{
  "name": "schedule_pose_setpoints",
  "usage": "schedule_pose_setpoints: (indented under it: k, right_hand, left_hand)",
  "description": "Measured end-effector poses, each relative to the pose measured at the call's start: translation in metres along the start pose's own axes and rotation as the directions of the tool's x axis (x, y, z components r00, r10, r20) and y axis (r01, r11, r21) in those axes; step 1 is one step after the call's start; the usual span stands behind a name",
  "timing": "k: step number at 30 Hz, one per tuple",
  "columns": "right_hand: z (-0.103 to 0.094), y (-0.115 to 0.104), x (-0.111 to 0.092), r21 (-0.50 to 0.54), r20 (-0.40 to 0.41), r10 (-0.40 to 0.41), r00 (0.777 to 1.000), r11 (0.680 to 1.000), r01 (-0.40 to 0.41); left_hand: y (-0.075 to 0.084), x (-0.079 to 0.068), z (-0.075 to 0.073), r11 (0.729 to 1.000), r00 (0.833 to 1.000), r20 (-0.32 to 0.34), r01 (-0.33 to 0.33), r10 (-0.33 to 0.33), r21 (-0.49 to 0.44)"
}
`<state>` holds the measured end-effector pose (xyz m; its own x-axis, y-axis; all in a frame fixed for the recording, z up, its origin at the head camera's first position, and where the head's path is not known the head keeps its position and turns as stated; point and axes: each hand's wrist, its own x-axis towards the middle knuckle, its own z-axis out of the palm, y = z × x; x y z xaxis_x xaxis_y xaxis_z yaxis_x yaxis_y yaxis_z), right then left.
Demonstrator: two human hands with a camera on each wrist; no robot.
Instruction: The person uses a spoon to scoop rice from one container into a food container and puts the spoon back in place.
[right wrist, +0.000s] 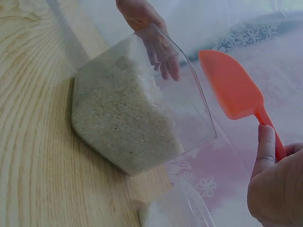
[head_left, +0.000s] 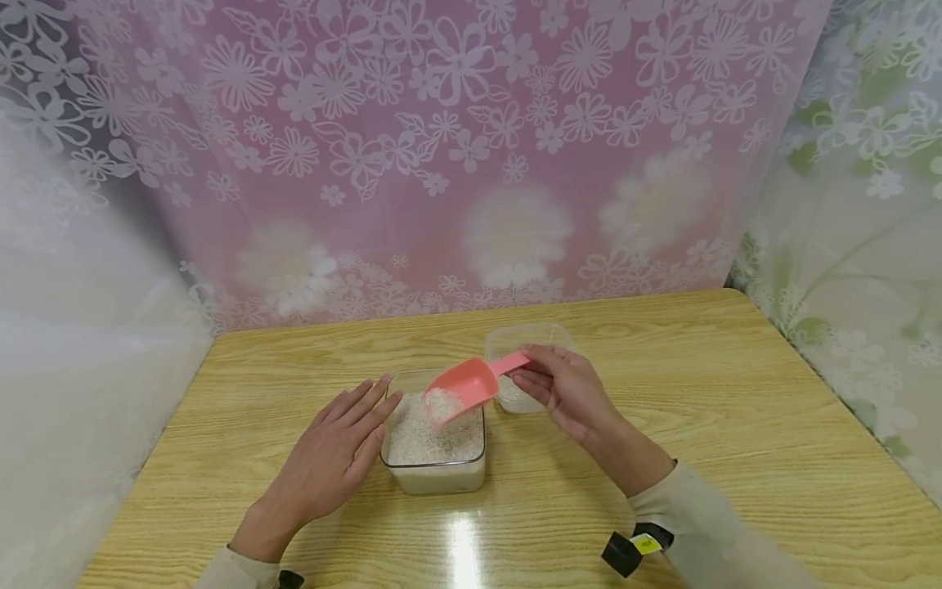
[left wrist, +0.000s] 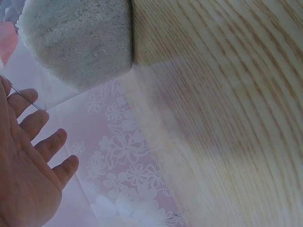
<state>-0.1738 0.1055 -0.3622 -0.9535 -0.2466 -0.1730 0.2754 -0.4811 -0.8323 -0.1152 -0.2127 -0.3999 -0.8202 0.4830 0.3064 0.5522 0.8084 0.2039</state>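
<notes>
My right hand (head_left: 568, 393) grips the handle of a pink scoop (head_left: 471, 383), which holds some rice and hangs over a clear rectangular container (head_left: 436, 479) of rice. In the right wrist view the scoop (right wrist: 232, 85) is above the container's rim, apart from it. My left hand (head_left: 334, 454) has its fingers stretched out and rests against the container's left side. The left wrist view shows those fingers spread at the rim beside the rice (left wrist: 78, 42). Behind the right hand stands a smaller clear plastic container (head_left: 515, 335) with some white content low inside, partly hidden by that hand.
Both containers stand on a wood-grain table (head_left: 662, 343). A pink flowered curtain (head_left: 441, 164) hangs along its far edge, with pale flowered sheets at the left and right sides. A black strap (head_left: 625, 552) is around the right wrist.
</notes>
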Motion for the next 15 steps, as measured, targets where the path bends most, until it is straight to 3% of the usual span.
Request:
schedule_pose_setpoints:
  k: [15]
  right_hand:
    - [-0.026, -0.019, 0.009, 0.142, -0.018, -0.024, 1.000, 0.990, 0.026]
  left_hand:
    - [0.000, 0.000, 0.001, 1.000, 1.000, -0.002, 0.003, -0.003, -0.007]
